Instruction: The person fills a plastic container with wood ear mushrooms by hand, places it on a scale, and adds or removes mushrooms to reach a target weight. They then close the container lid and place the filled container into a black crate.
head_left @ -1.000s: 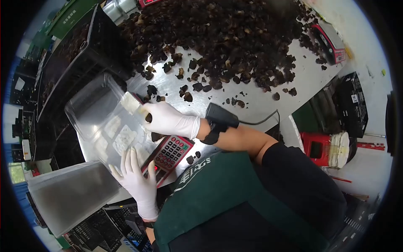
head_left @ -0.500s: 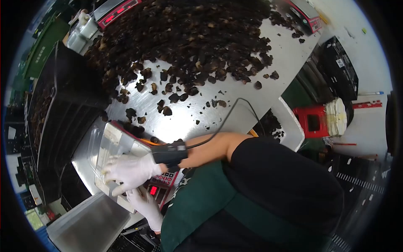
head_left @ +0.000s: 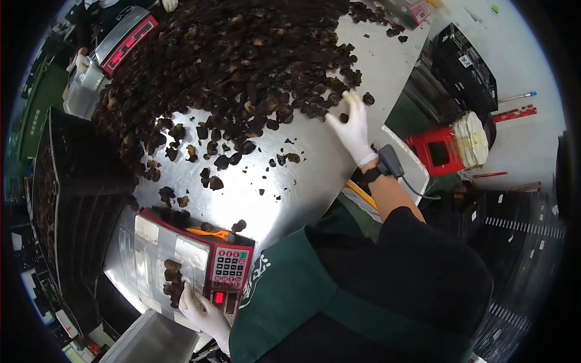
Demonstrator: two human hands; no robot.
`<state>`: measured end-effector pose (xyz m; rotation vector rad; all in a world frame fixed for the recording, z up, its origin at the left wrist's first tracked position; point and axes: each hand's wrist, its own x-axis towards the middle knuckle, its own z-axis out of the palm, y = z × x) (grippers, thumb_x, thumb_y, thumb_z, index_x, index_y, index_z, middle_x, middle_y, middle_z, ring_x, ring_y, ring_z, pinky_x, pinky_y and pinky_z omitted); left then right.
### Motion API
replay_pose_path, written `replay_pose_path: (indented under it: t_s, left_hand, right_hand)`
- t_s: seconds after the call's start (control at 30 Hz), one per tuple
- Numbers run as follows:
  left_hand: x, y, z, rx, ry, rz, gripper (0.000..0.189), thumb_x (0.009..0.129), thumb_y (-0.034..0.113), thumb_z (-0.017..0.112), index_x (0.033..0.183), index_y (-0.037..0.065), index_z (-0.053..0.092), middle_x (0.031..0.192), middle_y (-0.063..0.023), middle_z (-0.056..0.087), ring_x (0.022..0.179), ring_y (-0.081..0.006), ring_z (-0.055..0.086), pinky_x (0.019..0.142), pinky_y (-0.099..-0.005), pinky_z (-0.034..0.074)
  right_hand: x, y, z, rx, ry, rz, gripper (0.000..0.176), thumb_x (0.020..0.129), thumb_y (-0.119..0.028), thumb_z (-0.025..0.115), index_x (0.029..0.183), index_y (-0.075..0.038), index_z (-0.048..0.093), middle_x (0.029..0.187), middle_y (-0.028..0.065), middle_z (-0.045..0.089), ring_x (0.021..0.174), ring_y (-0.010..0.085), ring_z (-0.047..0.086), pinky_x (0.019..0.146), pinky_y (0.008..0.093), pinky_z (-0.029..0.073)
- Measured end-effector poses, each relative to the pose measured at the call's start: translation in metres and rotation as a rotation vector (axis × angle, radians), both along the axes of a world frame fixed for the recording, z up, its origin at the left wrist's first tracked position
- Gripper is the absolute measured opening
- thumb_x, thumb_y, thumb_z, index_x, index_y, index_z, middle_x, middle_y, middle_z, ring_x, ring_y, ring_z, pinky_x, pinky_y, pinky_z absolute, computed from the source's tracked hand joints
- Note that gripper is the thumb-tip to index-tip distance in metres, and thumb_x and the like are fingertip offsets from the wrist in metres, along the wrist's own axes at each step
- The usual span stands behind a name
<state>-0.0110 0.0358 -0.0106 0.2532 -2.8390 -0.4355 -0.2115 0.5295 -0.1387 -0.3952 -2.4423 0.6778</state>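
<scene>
My right hand point(head_left: 354, 133), in a white glove, is over the near right edge of a heap of dark dried pieces point(head_left: 242, 60). Its thumb and fingers are spread, holding nothing. Low on the left, my gloved left hand point(head_left: 204, 311) has its fingers closed at a small cluster of dark pieces point(head_left: 173, 281). That cluster is over a clear plastic tray point(head_left: 141, 266) on the red-edged scale point(head_left: 232, 266). The scale has a keypad and a lit red display beside my left hand.
An orange-handled tool point(head_left: 209, 233) lies against the scale. Stacked black crates point(head_left: 91, 181) stand left, with a grey bin point(head_left: 151, 342) below. Two more scales point(head_left: 130, 42) point(head_left: 417, 11) stand at the far side. A co-worker's gloved hand point(head_left: 170, 5) shows at the top. A red stool point(head_left: 433, 151) is right.
My right hand has left the tray and moved up and right to the heap, its fingers spread. The cluster at my left hand has come into sight. The view has shifted.
</scene>
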Motion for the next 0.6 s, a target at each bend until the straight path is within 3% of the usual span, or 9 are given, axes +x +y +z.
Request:
replay_pose_path:
  t_s: [0.1,0.27,0.33,0.4,0.53,0.6]
  left_hand:
    - [0.001,-0.004,-0.003,0.017,-0.001,-0.008,0.032,0.093,-0.004,0.057,0.125,-0.001,0.062,0.113,-0.0169,0.063,0.106,-0.033,0.06,0.09,-0.0408,0.048]
    - [0.004,-0.006,-0.002,0.022,-0.01,-0.015,0.032,0.093,-0.004,0.057,0.125,-0.001,0.062,0.114,-0.0169,0.063,0.106,-0.0335,0.059,0.092,-0.041,0.047]
    - [0.006,-0.007,-0.007,0.056,-0.01,0.005,0.032,0.092,-0.004,0.057,0.124,-0.001,0.062,0.114,-0.0169,0.063,0.106,-0.0339,0.059,0.092,-0.0416,0.047]
    - [0.006,-0.006,-0.006,0.073,-0.02,0.019,0.033,0.092,-0.003,0.056,0.124,-0.001,0.062,0.115,-0.017,0.063,0.107,-0.0342,0.059,0.093,-0.042,0.046]
    - [0.005,0.001,0.003,0.065,-0.055,0.028,0.034,0.092,-0.003,0.056,0.124,-0.001,0.062,0.115,-0.0168,0.063,0.108,-0.0341,0.058,0.093,-0.0419,0.046]
    - [0.004,0.004,0.001,0.081,-0.041,0.037,0.034,0.091,-0.004,0.056,0.125,-0.001,0.061,0.115,-0.0167,0.063,0.108,-0.034,0.057,0.093,-0.0419,0.045]
  right_hand:
    - [0.007,-0.028,0.01,-0.071,-0.106,0.2,0.09,0.069,-0.026,0.084,0.147,-0.011,0.042,0.153,0.0196,0.035,0.139,0.0405,0.035,0.115,0.0464,0.033]
    - [-0.064,-0.031,0.013,-0.002,0.063,0.231,0.091,0.069,-0.025,0.084,0.149,-0.016,0.042,0.156,0.0204,0.03,0.141,0.0402,0.032,0.117,0.0463,0.032]
    - [-0.094,-0.03,0.019,0.071,0.004,0.213,0.086,0.07,-0.034,0.083,0.147,-0.022,0.046,0.157,0.0195,0.031,0.142,0.04,0.032,0.114,0.0534,0.033]
    - [-0.115,-0.033,0.027,0.193,-0.231,0.247,0.077,0.075,-0.044,0.078,0.145,-0.026,0.05,0.158,0.0178,0.03,0.144,0.039,0.03,0.112,0.0547,0.035]
    - [-0.112,-0.034,0.025,0.337,-0.283,0.283,0.062,0.077,-0.045,0.073,0.134,-0.025,0.06,0.15,0.0133,0.045,0.139,0.037,0.04,0.103,0.0542,0.044]
    - [-0.107,-0.034,0.011,0.335,-0.098,0.254,0.047,0.077,-0.036,0.073,0.122,-0.022,0.069,0.131,0.0107,0.061,0.121,0.032,0.055,0.093,0.047,0.052]
